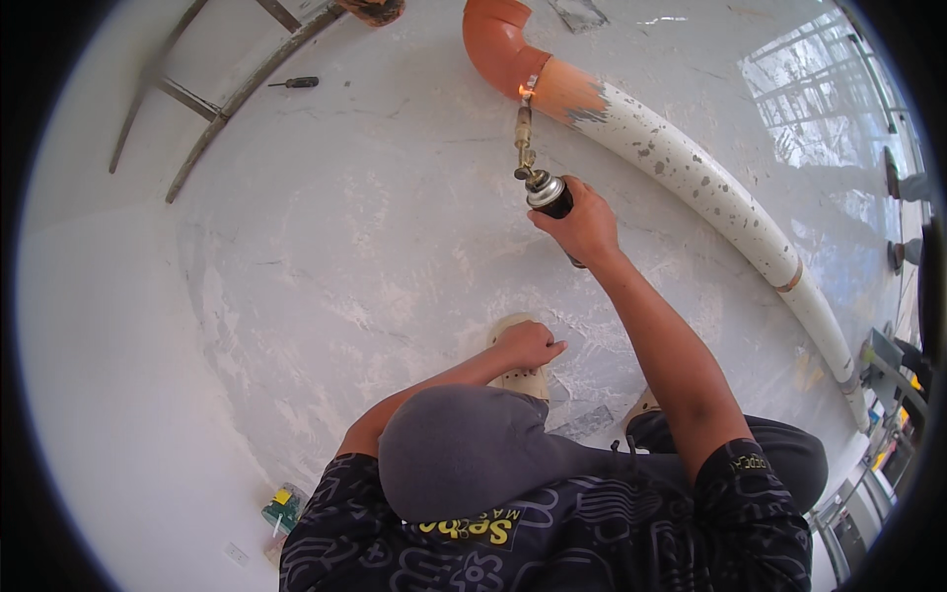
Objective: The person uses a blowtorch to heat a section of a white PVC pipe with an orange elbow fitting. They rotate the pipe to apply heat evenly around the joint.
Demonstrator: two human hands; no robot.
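Here, right fingers (pixel 552 226) grip one torch (pixel 544 188) beside one orange elbow (pixel 497 47); left fingers (pixel 546 346) curl closed

Yellow lettering (pixel 483 531) on black shirt (pixel 631 538), on right sleeve (pixel 738 481)

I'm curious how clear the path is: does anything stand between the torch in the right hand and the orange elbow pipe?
Nothing visible does. The right hand holds the torch with its nozzle pointing toward the orange elbow pipe; only the flame shows at the tip, beside the pipe's end.
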